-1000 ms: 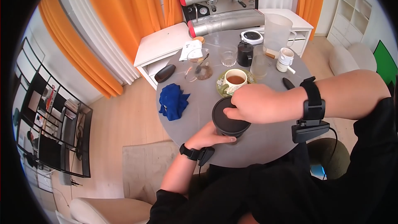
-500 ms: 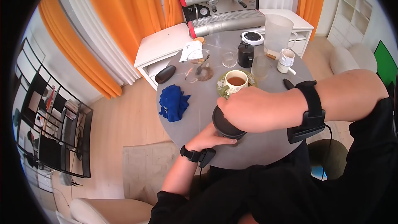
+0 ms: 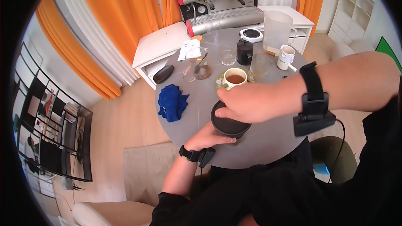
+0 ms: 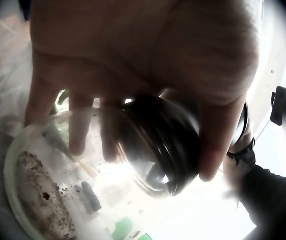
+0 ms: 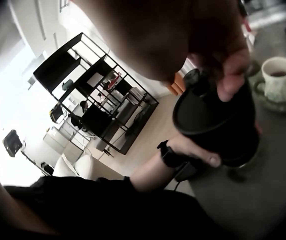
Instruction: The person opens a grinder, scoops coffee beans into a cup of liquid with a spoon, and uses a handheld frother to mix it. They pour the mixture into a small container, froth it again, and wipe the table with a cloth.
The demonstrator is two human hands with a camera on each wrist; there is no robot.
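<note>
A hand coffee grinder with a wide black top stands near the table's front edge. Its clear body, with brown grounds inside, fills the lower part of the left wrist view. My left hand grips the grinder low, thumb on the near side and fingers on the far side. Above the top, my right hand pinches a black knob, which shows best in the right wrist view. Just behind that hand, a patterned cup of brown drink sits on a green saucer.
A crumpled blue cloth lies left on the grey table. Farther back are a glass server, a tumbler, a black pot, a scale, a pitcher and a white cup. An espresso machine stands behind.
My right hand has circled over the grinder's top, first toward the near left, then back toward the far side. My left hand keeps its grip, and the head view has shifted slightly.
</note>
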